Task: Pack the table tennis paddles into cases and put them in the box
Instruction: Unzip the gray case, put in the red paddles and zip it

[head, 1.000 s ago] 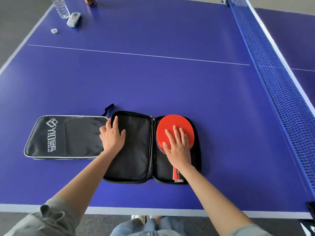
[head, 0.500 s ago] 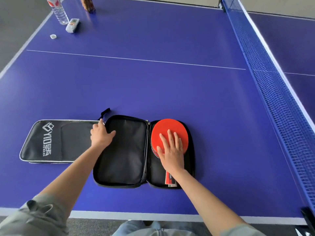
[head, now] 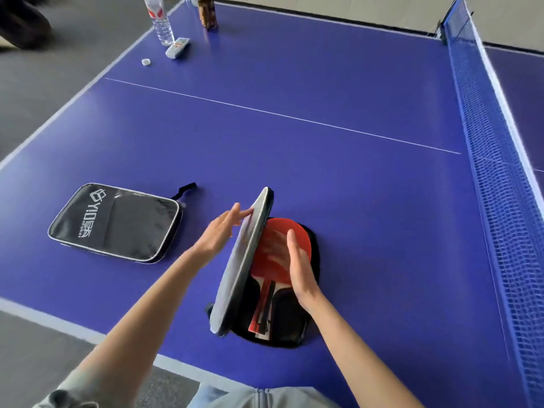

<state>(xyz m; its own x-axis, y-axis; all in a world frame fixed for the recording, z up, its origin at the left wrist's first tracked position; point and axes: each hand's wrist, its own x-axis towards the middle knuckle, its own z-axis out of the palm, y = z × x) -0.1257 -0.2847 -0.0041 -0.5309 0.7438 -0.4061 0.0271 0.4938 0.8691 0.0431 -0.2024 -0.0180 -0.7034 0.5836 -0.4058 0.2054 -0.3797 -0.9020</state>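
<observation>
We are folding the lid [head: 241,260] of the open case [head: 294,331] over the red paddle [head: 279,245], which lies in the case's lower half on the table [head: 323,113], handle toward us. Our left hand [head: 219,231] has its fingers straight and together, their tips pushing the outside of the lid, which stands nearly on edge just right of that hand. Our right hand [head: 300,266] lies flat with fingers extended on the paddle's red face, directly under the tilting lid.

To do this well, we judge the right hand should hold the paddle until the lid is almost down, then slip out toward us so the fingers are not caught. The left hand should guide the lid along its hinge so the zipper edges meet evenly.

Left of our left hand, well apart, lies a second case [head: 114,222], closed, with its strap at the far corner. Far beyond that hand, at the table's edge, stand a water bottle [head: 160,22], a remote [head: 177,48], a bottle cap [head: 146,62] and a brown carton [head: 207,13]. The net [head: 494,142] runs to the right of our right hand. No box is in view. Only our own right hand stands in the lid's way.
</observation>
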